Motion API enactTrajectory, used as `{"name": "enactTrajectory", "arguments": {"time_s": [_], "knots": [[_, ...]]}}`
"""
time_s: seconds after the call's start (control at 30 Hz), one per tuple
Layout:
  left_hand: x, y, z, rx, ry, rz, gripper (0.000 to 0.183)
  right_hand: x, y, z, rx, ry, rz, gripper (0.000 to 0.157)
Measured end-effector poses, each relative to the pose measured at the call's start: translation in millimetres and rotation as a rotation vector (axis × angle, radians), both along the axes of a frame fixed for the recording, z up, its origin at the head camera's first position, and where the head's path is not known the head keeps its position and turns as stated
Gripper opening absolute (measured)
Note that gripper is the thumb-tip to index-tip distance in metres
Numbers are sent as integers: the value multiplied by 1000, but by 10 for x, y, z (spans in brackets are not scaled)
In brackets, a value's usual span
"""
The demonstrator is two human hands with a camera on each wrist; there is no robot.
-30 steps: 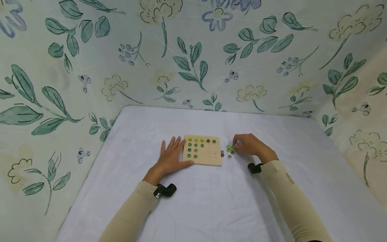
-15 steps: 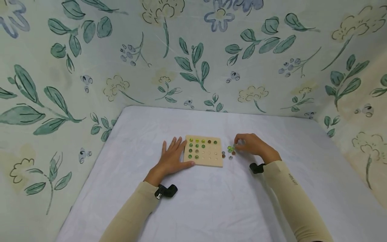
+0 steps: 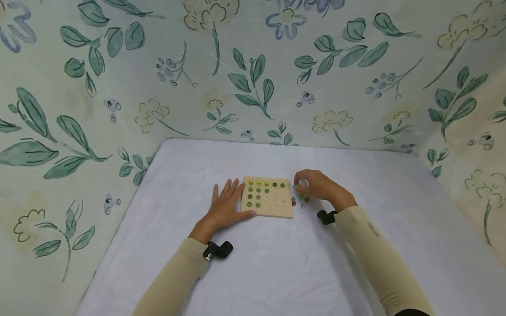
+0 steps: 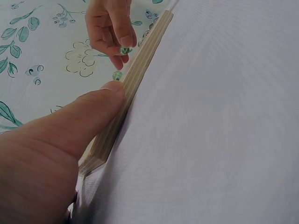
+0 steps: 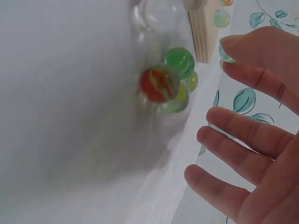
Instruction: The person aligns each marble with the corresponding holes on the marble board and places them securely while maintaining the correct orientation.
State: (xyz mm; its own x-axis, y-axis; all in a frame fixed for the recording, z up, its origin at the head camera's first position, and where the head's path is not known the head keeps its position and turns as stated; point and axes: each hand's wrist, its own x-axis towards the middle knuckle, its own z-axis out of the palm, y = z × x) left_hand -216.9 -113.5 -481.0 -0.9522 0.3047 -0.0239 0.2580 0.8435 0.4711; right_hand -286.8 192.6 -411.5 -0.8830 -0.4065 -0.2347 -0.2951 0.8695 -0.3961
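Evidently our left hand (image 3: 225,205) is lying spread wide and our right hand (image 3: 320,186) is hovering, thumb and finger pinching. Between them, the left is bracing the board (image 3: 271,195); by the right, loose marbles (image 5: 161,84) are lying. Seemingly we are placing the pinched marble (image 4: 124,50), the next move likely calling for a free hollow (image 3: 275,200) leftward.

Touching the left hand (image 3: 221,206), the board (image 3: 271,195) looks like pale wood, smooth and matt, with layered edge. The marbles (image 5: 160,84) near the right hand (image 3: 319,185) appear to be glass, glossy and see-through. Beneath both hands lies matt, lightly wrinkled cloth (image 3: 261,267). The sleeves (image 3: 381,256) behind them are matt fabric.
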Motion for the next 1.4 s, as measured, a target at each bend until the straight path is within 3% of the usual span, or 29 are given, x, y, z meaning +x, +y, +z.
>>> {"name": "enactTrajectory", "arguments": {"time_s": [0.53,0.87,1.13,1.4], "knots": [[13,6,22,3,0,-1,106,-11,-295,-8,-71,-56,63,13],[18,6,26,9,12,-2,104,-30,-433,-58,-74,-10,110,12],[34,12,21,12,-1,-6,105,-26,-495,-84,-63,-110,60,10],[18,10,26,3,2,-1,105,-59,-521,-51,-10,-150,20,9]]}}
